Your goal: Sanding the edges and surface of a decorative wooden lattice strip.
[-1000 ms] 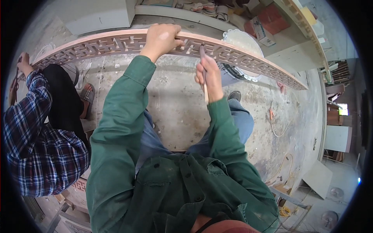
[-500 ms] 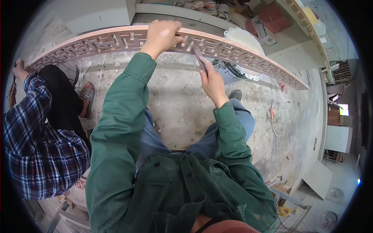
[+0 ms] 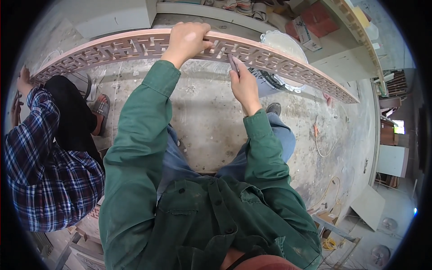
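Observation:
A long wooden fretwork panel [image 3: 243, 40] with a pierced geometric lattice stands on edge before me, spanning most of the view. My left hand [image 3: 188, 39] is closed over its upper rail near the middle, thumb on the near side. Just right of it, my right hand [image 3: 245, 84] pinches a thin, flat purplish-brown strip [image 3: 233, 63], which looks like a sanding stick. The strip's far tip meets the lattice at the panel's lower part; whether it enters an opening is hard to make out.
A co-worker in a plaid shirt [image 3: 49, 184] sits at left, a hand [image 3: 24, 81] at the panel's left end. Behind the panel stands a large white bucket [image 3: 283, 47]. An orange-handled cable [image 3: 316, 130] lies on the dusty floor at right. A cabinet [image 3: 108, 18] stands far left.
My right hand has moved slightly forward and left with the strip, which now looks shorter in view. My left hand keeps its grip on the rail. The co-worker's hand has shifted slightly.

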